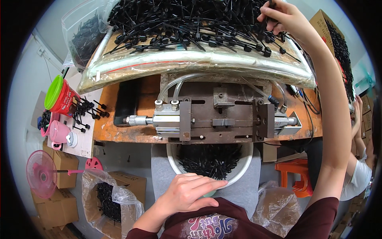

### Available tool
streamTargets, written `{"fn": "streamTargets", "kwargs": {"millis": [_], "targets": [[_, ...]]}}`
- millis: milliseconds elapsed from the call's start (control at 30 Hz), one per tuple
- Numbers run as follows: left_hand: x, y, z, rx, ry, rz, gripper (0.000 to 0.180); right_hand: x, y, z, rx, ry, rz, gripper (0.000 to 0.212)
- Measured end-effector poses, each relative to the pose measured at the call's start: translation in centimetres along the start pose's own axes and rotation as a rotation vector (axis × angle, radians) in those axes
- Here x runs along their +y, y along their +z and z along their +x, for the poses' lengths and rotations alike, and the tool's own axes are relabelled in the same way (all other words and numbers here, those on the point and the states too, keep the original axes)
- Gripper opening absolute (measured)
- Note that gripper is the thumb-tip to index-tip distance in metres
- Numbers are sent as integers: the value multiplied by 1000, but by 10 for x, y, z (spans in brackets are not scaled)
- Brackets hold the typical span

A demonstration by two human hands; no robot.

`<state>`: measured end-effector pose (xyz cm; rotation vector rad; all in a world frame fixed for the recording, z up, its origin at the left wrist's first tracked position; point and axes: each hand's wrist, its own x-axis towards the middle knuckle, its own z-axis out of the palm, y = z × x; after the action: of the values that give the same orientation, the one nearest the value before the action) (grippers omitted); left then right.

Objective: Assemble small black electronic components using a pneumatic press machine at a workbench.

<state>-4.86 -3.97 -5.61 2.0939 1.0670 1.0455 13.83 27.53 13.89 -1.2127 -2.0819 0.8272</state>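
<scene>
My right hand (284,18) reaches to the far right of a raised tray (207,59) heaped with thin black plastic rods with knobbed heads (187,26). Its fingers are pinched around one or more of these black rods, partly hidden by the fingers. My left hand (193,192) lies at the near rim of a white basket (250,159) on my lap, fingers stretched out and holding nothing visible. More black pieces (211,159) fill the basket. Between tray and basket sits a metal fixture (223,131) with a small grey block (223,122) at its middle and a cylinder on each side.
Clear air hoses (171,85) arch over the fixture. At left stand a red bucket with green rim (59,97), a pink cup (59,131) and loose black pieces. Below are a pink fan (41,174), a bag-lined box (109,199) and an orange stool (292,171). Another person's arm (356,119) shows at right.
</scene>
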Motion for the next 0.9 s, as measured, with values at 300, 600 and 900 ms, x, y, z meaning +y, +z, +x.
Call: {"fn": "streamTargets", "kwargs": {"millis": [300, 600, 900], "targets": [[24, -24, 55, 567, 169, 426, 48, 1, 69, -120, -57, -96, 606, 25], [20, -6, 46, 298, 149, 327, 37, 38, 124, -210, -202, 298, 1084, 18], [22, -6, 39, 306, 12, 252, 32, 46, 113, -223, 112, 205, 942, 20]]}}
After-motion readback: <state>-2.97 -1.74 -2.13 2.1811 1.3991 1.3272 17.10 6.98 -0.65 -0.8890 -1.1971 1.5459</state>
